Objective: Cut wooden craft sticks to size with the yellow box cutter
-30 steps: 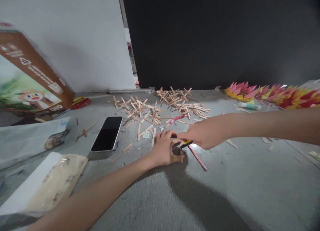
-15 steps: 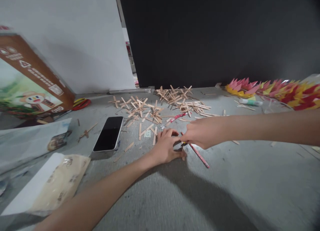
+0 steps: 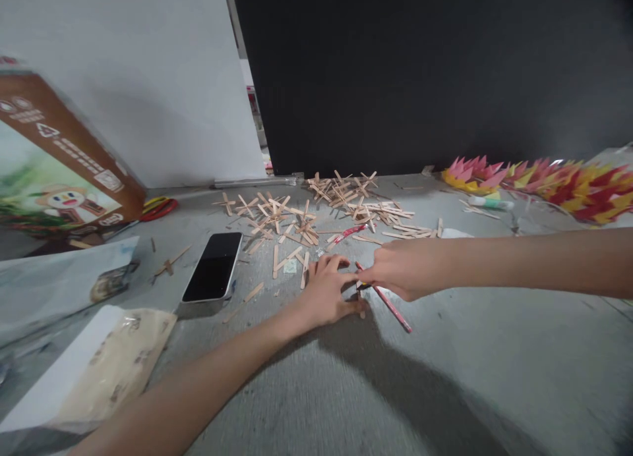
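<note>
My left hand rests on the grey table, its fingers curled and its thumb side pressing down a wooden craft stick, whose end shows by the thumb. Close against it, my right hand is closed, with the index finger pointing down at the stick. A small yellow-and-black tool shows under those fingers; most of it is covered, so its kind is unclear. Beneath my right hand lies a thin red-and-pink stick, slanting toward me. Beyond both hands spreads a pile of craft sticks, many joined in crosses.
A phone lies left of my hands. Farther left are a plastic packet, scissors and a printed box. Yellow, pink and red folded paper and a glue stick lie at the back right, before a black board.
My right hand and forearm have shifted slightly lower in view, and the wrist is tilted a little differently. My left hand stays on the craft stick. The view itself has moved slightly.
</note>
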`<state>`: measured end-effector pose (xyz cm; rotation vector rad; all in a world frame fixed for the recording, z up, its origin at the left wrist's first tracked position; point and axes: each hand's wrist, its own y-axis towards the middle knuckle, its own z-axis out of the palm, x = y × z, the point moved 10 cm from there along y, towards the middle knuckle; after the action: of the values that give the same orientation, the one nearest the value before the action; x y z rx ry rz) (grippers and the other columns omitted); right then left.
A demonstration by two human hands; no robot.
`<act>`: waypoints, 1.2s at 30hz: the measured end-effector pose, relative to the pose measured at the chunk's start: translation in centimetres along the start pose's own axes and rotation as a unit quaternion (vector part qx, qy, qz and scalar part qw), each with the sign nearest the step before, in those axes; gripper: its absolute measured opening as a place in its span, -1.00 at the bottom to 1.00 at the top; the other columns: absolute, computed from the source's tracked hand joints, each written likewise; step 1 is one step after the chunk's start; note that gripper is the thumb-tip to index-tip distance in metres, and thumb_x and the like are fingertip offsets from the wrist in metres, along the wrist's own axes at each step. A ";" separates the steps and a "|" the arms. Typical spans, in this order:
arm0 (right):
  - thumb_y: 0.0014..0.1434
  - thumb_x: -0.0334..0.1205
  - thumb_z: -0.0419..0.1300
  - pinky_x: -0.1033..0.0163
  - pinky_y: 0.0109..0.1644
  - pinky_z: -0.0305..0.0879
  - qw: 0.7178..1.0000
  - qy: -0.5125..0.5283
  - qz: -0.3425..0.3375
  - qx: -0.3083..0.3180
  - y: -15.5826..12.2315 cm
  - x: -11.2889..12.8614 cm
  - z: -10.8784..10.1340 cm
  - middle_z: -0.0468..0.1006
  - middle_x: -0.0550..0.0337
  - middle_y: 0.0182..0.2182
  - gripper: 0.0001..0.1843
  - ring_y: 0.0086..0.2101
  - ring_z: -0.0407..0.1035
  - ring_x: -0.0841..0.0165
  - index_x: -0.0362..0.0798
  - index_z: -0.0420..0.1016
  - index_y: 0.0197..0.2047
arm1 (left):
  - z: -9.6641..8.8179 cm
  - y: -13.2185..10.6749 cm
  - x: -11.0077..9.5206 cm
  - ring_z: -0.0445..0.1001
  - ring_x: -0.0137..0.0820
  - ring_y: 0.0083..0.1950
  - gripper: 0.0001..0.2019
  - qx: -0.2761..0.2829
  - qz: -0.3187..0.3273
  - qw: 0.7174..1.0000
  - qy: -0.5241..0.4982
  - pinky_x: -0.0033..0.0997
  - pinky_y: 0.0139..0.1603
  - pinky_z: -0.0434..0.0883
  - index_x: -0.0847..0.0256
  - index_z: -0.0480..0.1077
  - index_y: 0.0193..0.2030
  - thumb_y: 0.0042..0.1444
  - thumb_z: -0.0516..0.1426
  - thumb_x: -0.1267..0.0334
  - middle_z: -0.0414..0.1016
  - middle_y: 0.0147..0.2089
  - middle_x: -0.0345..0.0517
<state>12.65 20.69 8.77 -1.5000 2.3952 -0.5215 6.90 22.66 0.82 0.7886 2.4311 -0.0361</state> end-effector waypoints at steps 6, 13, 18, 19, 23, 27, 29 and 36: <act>0.25 -0.41 0.15 0.25 -0.47 -0.07 0.999 0.025 0.020 0.009 0.0 -0.8 -0.1 0.50 0.16 -0.53 -0.72 -0.56 0.22 0.36 -0.03 0.62 -0.05 | -0.5 0.1 -0.4 0.20 0.08 0.33 -0.45 0.014 0.024 1.000 -0.003 0.15 0.26 0.18 -0.13 0.57 0.11 0.06 0.29 -0.32 0.34 0.30 0.00; 0.16 -0.42 0.20 0.26 -0.50 -0.03 0.985 0.103 0.141 -0.001 -0.3 -1.1 1.3 0.47 0.16 -0.55 -0.89 -0.59 0.21 0.40 -0.09 0.56 -0.28 | 0.1 -1.1 -1.2 0.29 0.01 0.23 -0.47 -0.082 -0.030 0.994 0.059 0.14 0.20 0.17 0.12 0.53 -0.07 0.16 0.20 -0.32 0.47 0.10 0.02; 0.11 -0.45 0.23 0.25 -0.48 -0.10 0.999 -0.011 0.026 0.025 0.1 0.0 0.7 0.46 0.19 -0.54 -0.71 -0.59 0.13 0.40 -0.07 0.59 -0.09 | 0.0 -0.3 -0.4 0.26 0.02 0.27 -0.51 -0.036 -0.021 0.999 0.009 0.06 0.20 0.19 0.02 0.59 -0.03 0.10 0.28 -0.29 0.43 0.19 -0.03; 0.14 -0.45 0.21 0.24 -0.47 -0.12 0.999 -0.022 -0.007 0.024 0.2 0.1 0.4 0.44 0.20 -0.54 -0.67 -0.59 0.11 0.40 -0.05 0.60 -0.03 | 0.0 -0.2 -0.2 0.24 0.03 0.29 -0.51 -0.021 -0.018 1.000 0.002 0.07 0.21 0.19 -0.03 0.60 0.00 0.08 0.29 -0.29 0.41 0.22 -0.04; 0.27 -0.41 0.13 0.26 -0.45 -0.12 0.999 0.024 -0.029 0.007 0.4 -1.2 -0.3 0.44 0.20 -0.50 -0.63 -0.52 0.15 0.37 0.03 0.59 0.07 | -0.1 0.0 -0.2 0.22 0.06 0.31 -0.45 0.005 -0.007 1.000 -0.008 0.06 0.21 0.18 -0.14 0.56 0.12 0.04 0.33 -0.27 0.35 0.26 -0.06; 0.24 -0.39 0.16 0.30 -0.44 -0.06 0.991 0.122 0.050 -0.013 0.5 -2.2 0.1 0.44 0.19 -0.49 -0.82 -0.48 0.22 0.39 -0.04 0.60 -0.21 | -0.2 -0.7 -0.6 0.27 0.01 0.26 -0.53 -0.046 -0.036 0.998 0.006 0.05 0.19 0.17 -0.01 0.58 -0.01 0.06 0.34 -0.23 0.41 0.16 -0.03; 0.18 -0.43 0.19 0.31 -0.46 -0.06 0.981 0.161 0.107 -0.022 0.3 -2.6 0.6 0.41 0.21 -0.51 -0.87 -0.50 0.22 0.41 -0.06 0.54 -0.33 | -0.1 -1.2 -0.9 0.31 -0.03 0.23 -0.57 -0.075 -0.050 0.996 0.012 0.03 0.19 0.17 0.05 0.55 0.00 0.08 0.37 -0.12 0.43 0.14 -0.05; 0.24 -0.21 0.21 0.35 -0.56 -0.02 0.894 0.395 0.209 -0.031 -1.3 -5.6 3.9 0.43 0.26 -0.61 -0.90 -0.62 0.25 0.44 -0.02 0.48 -0.31 | -0.1 -1.6 -1.0 0.36 -0.06 0.20 -0.68 -0.096 -0.071 0.993 -0.017 -0.01 0.15 0.18 0.08 0.55 -0.11 0.07 0.41 0.01 0.47 0.12 -0.07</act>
<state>17.68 24.60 6.02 -0.7966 3.2353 -1.1149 6.64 20.83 1.24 0.5246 2.4102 0.1277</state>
